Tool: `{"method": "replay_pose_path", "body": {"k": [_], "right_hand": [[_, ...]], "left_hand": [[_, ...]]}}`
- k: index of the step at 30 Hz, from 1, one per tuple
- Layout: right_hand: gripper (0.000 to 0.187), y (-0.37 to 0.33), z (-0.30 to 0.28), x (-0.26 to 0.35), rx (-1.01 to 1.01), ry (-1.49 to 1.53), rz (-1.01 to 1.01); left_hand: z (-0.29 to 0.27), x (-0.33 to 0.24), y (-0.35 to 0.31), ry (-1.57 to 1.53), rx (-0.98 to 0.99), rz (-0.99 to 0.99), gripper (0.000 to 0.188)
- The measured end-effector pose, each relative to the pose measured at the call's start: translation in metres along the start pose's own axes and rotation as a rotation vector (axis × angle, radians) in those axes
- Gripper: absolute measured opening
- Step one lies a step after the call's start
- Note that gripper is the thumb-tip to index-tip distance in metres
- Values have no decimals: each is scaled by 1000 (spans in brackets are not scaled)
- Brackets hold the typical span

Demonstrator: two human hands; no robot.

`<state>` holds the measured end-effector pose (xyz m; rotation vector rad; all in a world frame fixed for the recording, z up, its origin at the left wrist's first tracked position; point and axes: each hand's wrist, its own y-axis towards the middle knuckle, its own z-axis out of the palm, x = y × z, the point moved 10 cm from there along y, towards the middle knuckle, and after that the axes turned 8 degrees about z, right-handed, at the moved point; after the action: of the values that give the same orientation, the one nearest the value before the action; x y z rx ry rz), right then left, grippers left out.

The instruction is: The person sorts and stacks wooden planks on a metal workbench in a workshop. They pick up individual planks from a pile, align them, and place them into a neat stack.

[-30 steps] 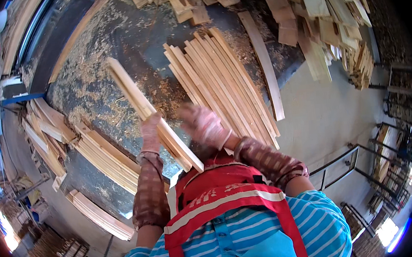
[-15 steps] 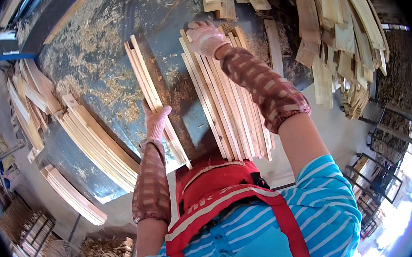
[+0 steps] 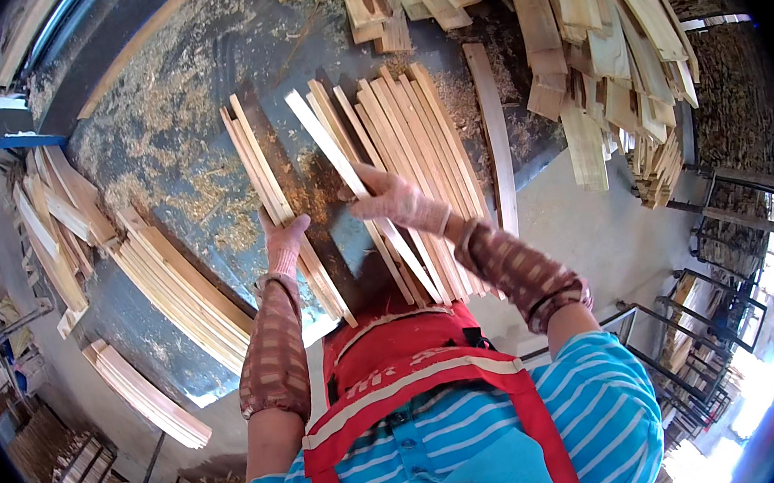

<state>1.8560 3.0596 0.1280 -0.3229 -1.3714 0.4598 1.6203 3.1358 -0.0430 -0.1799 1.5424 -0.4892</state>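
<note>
While the left hand (image 3: 283, 242) presses flat on a slat bundle (image 3: 284, 212), the right hand (image 3: 394, 202) grips one pale slat (image 3: 343, 167)

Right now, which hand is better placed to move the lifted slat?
Probably the right hand: it already holds the lifted slat. The left hand rests on the small stack.

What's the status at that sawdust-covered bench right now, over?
Left hand flat on small bundle of pale wooden slats. Right hand gripping one long pale wooden slat, lifted off the wide slat row. Nothing blocking.
</note>
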Motion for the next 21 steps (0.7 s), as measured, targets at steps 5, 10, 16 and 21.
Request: {"method": "replay_pose_path", "body": {"k": [5, 10, 16, 21], "right_hand": [[68, -8, -50, 41, 56, 742, -55], [79, -3, -56, 82, 265, 1036, -200], [67, 9, -34, 76, 105, 1038, -154], [30, 71, 12, -8, -209, 956, 50]], "left_hand": [[-21, 9, -6, 320, 60, -220, 38], [-7, -41, -31, 86, 91, -302, 36], [-14, -61, -44, -57, 98, -257, 37], [-28, -67, -25, 263, 36, -7, 33]]}}
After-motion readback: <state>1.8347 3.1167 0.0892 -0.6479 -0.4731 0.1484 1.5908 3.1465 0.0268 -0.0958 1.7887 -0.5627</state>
